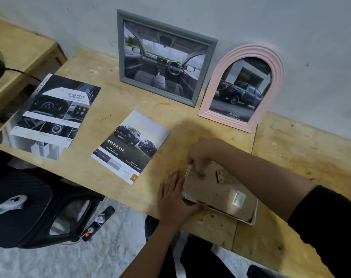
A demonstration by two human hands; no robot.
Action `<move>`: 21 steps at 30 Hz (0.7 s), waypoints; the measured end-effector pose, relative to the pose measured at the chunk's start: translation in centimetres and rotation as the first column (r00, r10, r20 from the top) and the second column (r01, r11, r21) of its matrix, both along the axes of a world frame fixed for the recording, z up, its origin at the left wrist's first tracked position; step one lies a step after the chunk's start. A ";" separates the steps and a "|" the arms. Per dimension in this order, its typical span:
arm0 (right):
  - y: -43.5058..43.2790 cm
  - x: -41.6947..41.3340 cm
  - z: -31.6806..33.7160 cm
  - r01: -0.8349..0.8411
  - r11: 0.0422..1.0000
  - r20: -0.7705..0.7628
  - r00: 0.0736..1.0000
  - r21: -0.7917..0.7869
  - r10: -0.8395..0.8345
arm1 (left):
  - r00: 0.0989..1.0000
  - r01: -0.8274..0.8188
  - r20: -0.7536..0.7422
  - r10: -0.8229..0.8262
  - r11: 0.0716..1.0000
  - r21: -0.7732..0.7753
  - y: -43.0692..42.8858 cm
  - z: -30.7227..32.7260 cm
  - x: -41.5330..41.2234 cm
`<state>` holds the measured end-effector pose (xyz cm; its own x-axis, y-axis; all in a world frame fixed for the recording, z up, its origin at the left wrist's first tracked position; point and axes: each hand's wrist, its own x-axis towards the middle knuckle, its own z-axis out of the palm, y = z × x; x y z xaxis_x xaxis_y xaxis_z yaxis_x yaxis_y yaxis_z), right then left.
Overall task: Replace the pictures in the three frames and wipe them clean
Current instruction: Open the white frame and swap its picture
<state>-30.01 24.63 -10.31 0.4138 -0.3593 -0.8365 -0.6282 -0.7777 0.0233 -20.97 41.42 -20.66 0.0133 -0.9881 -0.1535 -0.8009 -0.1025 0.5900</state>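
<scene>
A white frame (253, 217) lies face down near the table's front edge, its brown backing board (210, 191) facing up. My right hand (200, 155) pinches the board's far left corner, fingers curled over its edge. My left hand (172, 195) lies flat beside the frame's left side, the thumb touching its near edge. A grey frame (121, 57) with a car-interior picture leans on the wall. Right of it stands a pink arched frame (279, 63) with a pickup truck picture.
Two car brochure pages lie on the wooden table (170, 119): a "Double Cab" page (130, 145) in the middle and an "Advanced" page (50, 115) at the left. A black chair (30, 209) and a power strip (98, 221) are below the table's front edge.
</scene>
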 end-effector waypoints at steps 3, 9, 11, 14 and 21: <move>-0.1 0.2 1.6 0.056 0.998 0.035 0.998 -0.038 -0.055 | 0.999 0.014 0.037 -0.014 1.000 0.013 0.1 0.3 0.1; -1.8 -3.8 8.4 0.450 0.873 0.442 0.832 -0.187 -0.335 | 0.997 0.026 0.072 -0.028 0.999 0.024 0.4 0.5 0.3; -1.4 -7.8 10.1 0.659 0.740 0.573 0.661 -0.134 -0.484 | 0.997 0.029 0.076 -0.032 0.999 0.041 0.4 0.6 0.4; 3.1 -15.6 9.8 0.932 0.297 0.734 0.053 0.207 -0.677 | 0.995 0.028 0.090 -0.032 0.998 0.048 0.4 1.0 0.4; 22.3 -25.8 -0.2 0.180 -0.479 0.254 -0.963 0.859 0.094 | 0.995 0.064 0.079 -0.067 0.997 0.035 0.3 0.6 0.4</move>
